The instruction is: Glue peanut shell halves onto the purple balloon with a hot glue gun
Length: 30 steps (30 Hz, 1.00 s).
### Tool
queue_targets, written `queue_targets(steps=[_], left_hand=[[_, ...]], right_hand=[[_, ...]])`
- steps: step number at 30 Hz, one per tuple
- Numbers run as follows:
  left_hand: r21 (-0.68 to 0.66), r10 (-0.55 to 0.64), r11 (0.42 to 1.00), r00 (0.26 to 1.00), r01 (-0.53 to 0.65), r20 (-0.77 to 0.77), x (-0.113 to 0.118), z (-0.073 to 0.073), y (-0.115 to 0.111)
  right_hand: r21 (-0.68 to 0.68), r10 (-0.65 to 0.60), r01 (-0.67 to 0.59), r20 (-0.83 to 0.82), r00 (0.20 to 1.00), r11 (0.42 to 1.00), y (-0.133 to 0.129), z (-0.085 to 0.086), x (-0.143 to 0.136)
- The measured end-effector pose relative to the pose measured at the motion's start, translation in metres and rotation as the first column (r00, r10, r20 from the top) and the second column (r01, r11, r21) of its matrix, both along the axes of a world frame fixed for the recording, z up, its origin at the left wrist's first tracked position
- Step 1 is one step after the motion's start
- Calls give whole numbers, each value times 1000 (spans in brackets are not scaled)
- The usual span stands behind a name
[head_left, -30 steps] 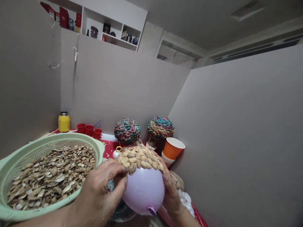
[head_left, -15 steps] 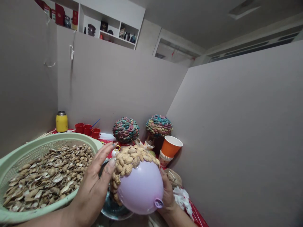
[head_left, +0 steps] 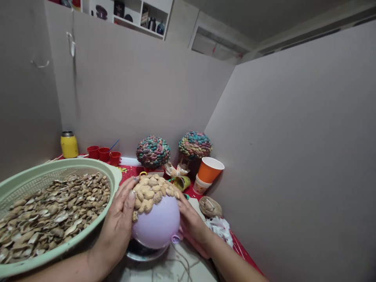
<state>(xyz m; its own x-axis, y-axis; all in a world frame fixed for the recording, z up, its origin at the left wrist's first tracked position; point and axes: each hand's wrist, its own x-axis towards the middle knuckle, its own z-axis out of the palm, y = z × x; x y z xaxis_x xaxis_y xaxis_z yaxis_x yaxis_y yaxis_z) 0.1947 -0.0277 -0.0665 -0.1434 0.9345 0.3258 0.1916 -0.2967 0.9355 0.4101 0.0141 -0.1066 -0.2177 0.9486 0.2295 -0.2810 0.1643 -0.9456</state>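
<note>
A lilac balloon [head_left: 157,227] is partly covered with peanut shells [head_left: 152,192] over its top and far side. Its knotted neck points toward the lower right. My left hand [head_left: 119,219] lies along the left side of the shell layer, fingers close together. On the right side, my right hand [head_left: 190,219] is pressed with its fingers against the shells and balloon. Both hands hold the balloon between them. Under it shows part of a round metal bowl [head_left: 147,255]. At the left, a green plastic basket [head_left: 116,178] holds many loose peanut shells.
Two coloured shell-covered balls [head_left: 153,152] stand at the back. Red cups [head_left: 104,154] and a yellow jar [head_left: 69,145] are behind the basket. Paper cups [head_left: 209,171], a twine coil [head_left: 210,206] and white tissue [head_left: 220,229] lie on the right. Grey panels [head_left: 141,86] enclose the table.
The balloon has moved left and away from me, now over the metal bowl. My right hand has shifted up to its right side, and my left hand now rests against the shells.
</note>
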Motion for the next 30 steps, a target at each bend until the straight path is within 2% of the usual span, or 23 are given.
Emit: queue_targets(steps=[3, 5, 7, 10, 12, 13, 14, 16, 18, 19, 21, 30], left_hand=[[38, 1, 999, 991, 4, -131, 2, -7, 4], [57, 1, 998, 980, 11, -200, 1, -11, 6], [65, 5, 998, 970, 12, -243, 1, -12, 6], [59, -2, 998, 960, 19, -278, 0, -13, 5], [69, -8, 997, 955, 30, -296, 0, -14, 5], [82, -8, 996, 953, 34, -303, 0, -15, 5], [98, -5, 994, 952, 37, -306, 0, -16, 5], [136, 6, 990, 952, 37, -306, 1, -18, 6], [165, 17, 986, 952, 36, -306, 1, -20, 7], [174, 19, 984, 951, 37, -309, 1, -21, 7], [186, 25, 982, 947, 37, -321, 1, -23, 7], [215, 54, 976, 933, 26, -355, 2, -27, 8]], right_hand=[[68, 23, -41, 253, 967, 997, 6, 4, 13], [154, -62, 3, 383, 922, 988, 5, 7, 20], [241, -199, 110, 387, 900, 964, -2, 13, 24], [438, -374, 218, 309, 875, 872, -20, 31, 22], [724, -450, 79, 335, 828, 685, -32, 47, 14], [794, -448, -51, 393, 803, 605, -37, 54, 9], [833, -452, -178, 448, 771, 523, -40, 61, 4], [885, -503, -291, 449, 739, 363, -42, 70, -5], [898, -537, -356, 441, 720, 260, -39, 74, -12], [893, -546, -383, 447, 708, 235, -37, 75, -14], [880, -559, -422, 466, 686, 216, -32, 75, -17], [821, -540, -513, 558, 630, 250, -25, 77, -16]])
